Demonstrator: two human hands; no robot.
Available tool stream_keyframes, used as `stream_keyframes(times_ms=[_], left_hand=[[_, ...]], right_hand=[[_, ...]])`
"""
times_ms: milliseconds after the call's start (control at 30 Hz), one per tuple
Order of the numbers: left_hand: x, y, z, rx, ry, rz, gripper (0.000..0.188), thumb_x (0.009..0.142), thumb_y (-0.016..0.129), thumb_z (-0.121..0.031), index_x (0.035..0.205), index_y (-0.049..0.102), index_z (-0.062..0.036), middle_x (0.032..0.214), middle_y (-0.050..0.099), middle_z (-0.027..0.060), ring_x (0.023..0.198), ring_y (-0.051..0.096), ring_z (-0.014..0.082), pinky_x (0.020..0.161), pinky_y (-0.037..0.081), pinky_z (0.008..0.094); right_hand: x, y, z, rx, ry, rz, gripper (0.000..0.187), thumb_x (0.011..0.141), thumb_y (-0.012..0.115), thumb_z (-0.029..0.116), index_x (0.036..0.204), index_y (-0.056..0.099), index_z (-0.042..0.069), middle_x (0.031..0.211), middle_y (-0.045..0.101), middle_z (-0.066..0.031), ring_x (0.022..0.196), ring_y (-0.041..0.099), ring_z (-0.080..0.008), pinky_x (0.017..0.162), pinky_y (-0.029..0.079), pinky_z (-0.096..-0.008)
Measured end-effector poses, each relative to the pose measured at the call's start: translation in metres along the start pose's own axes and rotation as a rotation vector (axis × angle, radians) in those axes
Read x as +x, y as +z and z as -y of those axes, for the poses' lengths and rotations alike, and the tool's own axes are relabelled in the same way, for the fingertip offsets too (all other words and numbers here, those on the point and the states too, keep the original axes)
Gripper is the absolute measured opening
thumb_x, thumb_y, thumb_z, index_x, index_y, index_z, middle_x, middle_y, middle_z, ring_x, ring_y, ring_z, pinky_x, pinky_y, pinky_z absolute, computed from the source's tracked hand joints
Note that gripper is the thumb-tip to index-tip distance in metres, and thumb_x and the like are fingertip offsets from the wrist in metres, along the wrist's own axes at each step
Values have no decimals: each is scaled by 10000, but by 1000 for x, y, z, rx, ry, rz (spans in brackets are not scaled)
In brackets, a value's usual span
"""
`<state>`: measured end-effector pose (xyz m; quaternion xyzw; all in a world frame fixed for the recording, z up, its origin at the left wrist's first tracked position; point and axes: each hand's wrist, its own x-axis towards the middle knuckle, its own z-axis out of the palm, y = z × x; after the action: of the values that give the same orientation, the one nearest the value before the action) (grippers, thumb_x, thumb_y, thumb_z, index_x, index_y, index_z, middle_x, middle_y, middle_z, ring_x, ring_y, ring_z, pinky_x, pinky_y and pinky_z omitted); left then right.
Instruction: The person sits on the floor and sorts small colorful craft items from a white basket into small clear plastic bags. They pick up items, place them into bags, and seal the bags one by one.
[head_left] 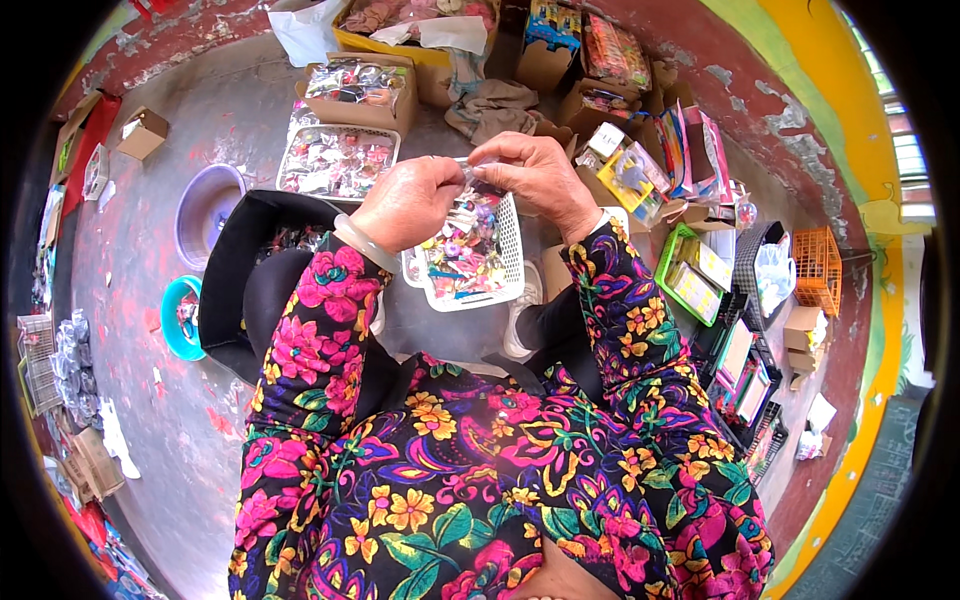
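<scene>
Grey concrete floor (130,250), scuffed and spotted with red, spread beneath a flaking maroon wall (790,110), with containers ringed around the seated person. Directly in front, between the shoes, was a white, perforated plastic basket (512,262) filled with small multicoloured pieces (465,250); its central position probably kept the contents under both hands. Above it, the left hand (410,205) and right hand (540,185) met with fingertips pinched narrowly together, seemingly around a small, clear, plastic-looking piece (470,174). Blur and the fingers themselves hid most of this piece, so its exact shape could not be told. Gripping from both sides likely steadied something so slight, and working over the basket may have let anything dropped land inside.

Beyond the left hand were a white, rectangular plastic basket (284,165) and a brown cardboard box (405,97), both loaded with glossy packets, perhaps set close for reaching. A purple, round plastic basin (200,220) and a smaller turquoise one (172,320) were farther left. On the right, a bright green plastic basket (668,255) held boxed goods, apparently grouped away from the loose pieces.
</scene>
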<state>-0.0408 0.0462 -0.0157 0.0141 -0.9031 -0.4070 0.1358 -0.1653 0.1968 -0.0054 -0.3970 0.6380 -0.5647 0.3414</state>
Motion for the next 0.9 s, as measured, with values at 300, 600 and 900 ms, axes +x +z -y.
stream_keyframes(times_ms=[300,600,900], left_hand=[[4,0,3,-913,-314,-95,108,837,578,-102,915,601,-31,802,597,-26,672,496,22,583,388,162],[3,4,-2,-884,-325,-131,126,798,630,-74,886,629,16,785,612,5,695,526,36,619,428,167],[-2,10,-2,-856,-262,-165,73,781,627,-31,845,645,-2,728,601,-13,638,507,34,578,411,168]], right_hand=[[-2,6,5,207,30,-158,96,775,630,77,828,639,-2,694,588,12,631,513,-41,560,411,-185],[0,10,-2,14,-94,-138,109,808,615,74,868,608,-16,758,586,2,708,522,-51,637,426,-178],[-2,18,-1,-74,-130,-163,84,753,605,57,785,601,-20,702,586,-32,642,530,-85,584,433,-222]])
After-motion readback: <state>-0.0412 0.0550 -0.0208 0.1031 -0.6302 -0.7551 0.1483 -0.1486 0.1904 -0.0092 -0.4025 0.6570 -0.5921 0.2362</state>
